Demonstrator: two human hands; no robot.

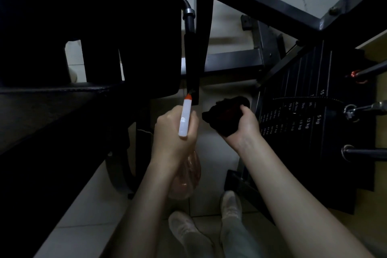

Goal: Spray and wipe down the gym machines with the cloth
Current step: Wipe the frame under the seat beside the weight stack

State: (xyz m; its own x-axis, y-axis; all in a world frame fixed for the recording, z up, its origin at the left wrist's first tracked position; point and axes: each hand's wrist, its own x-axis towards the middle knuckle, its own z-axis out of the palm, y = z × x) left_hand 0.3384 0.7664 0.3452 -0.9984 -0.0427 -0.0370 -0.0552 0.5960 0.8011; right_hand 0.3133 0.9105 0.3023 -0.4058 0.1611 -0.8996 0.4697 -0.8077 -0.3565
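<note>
Spray bottle (pixel 184 119) sitting near frame centre, its clear pinkish body hanging toward 6 o'clock behind the wrist; fill level not readable in this dim light. Machine pad (pixel 62 111) at 9 o'clock showing only as a black mass; weight stack (pixel 310 111) at 3 o'clock running off the edge, labels partly legible. Left hand (pixel 173 130) gripping the bottle neck, orange nozzle pointing to 12 o'clock; right hand (pixel 243 128) clutching the bunched dark cloth (pixel 226 115) just right of the nozzle.
</note>
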